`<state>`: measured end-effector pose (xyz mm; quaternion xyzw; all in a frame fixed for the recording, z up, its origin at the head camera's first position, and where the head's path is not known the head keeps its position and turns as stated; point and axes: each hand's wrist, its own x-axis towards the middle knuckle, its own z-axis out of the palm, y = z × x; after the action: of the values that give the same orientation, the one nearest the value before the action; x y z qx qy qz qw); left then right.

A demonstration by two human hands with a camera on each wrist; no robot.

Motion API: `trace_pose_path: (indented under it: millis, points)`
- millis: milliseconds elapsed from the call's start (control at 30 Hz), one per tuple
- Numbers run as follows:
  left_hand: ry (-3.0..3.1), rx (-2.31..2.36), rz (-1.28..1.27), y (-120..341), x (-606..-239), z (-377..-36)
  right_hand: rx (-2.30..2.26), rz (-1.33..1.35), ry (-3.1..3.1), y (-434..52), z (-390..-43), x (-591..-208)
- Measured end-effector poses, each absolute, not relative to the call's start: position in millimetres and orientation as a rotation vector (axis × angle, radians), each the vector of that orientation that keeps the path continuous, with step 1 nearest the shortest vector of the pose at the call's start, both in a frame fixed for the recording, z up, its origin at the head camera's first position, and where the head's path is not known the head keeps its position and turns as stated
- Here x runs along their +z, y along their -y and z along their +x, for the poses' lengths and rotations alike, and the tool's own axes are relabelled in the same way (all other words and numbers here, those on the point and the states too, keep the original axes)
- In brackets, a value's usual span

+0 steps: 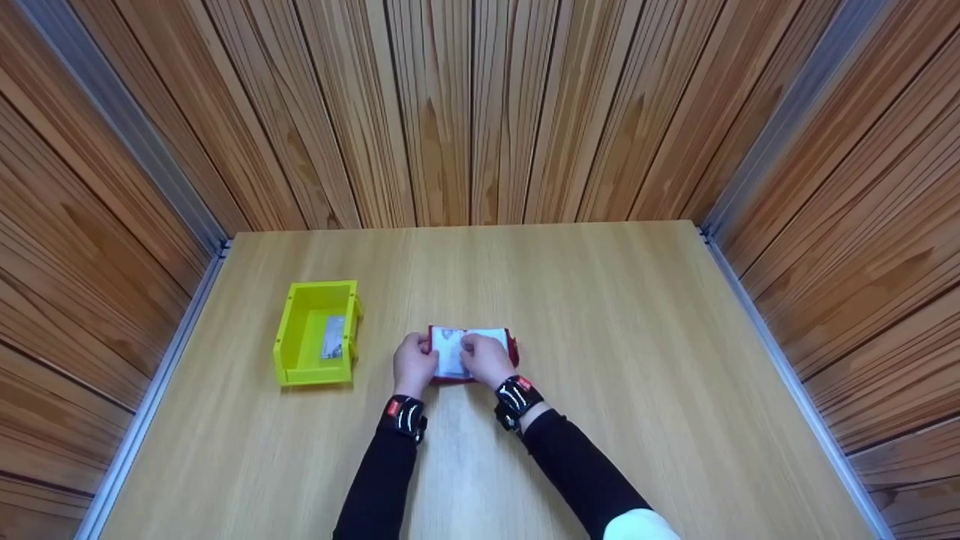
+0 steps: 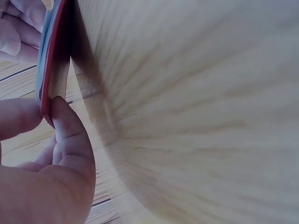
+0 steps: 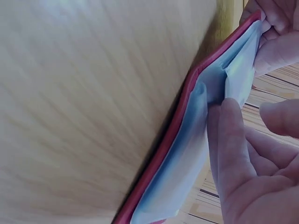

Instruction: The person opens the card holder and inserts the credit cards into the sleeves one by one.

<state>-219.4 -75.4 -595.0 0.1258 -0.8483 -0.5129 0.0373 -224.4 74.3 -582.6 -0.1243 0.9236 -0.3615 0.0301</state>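
Where the black sleeves end at the wrist cameras, a red booklet [image 1: 471,352] lying on the table [image 1: 600,337] is largely covered by both hands. Its left edge is pinched by the left hand [image 1: 414,363], while a pale inner leaf is held between the curled fingers of the right hand [image 1: 486,358]; its print is blurred. Farther left, a grey item, too small to identify, lies in the yellow bin [image 1: 289,337].

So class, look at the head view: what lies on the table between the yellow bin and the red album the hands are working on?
Nothing: in the head view, only bare table separates the yellow bin from the red album.
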Motion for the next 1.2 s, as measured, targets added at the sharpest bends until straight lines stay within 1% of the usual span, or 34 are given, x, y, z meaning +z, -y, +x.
trace_pose_path:
  millis: [300,567,933,1200]
  points:
    - [2.609,-1.562,0.381,76,-593,-218,-1.207,-0.395,-2.873,-83,-227,-581]
    - [2.615,-1.540,0.370,77,-593,-216,-1.162,-0.385,-2.994,-99,-235,-583]
    - [2.643,-1.524,0.379,77,-595,-218,-1.078,-0.223,-3.061,-112,-238,-589]
    - [2.643,-1.550,0.398,77,-595,-219,-0.998,-0.321,-3.125,-116,-237,-594]
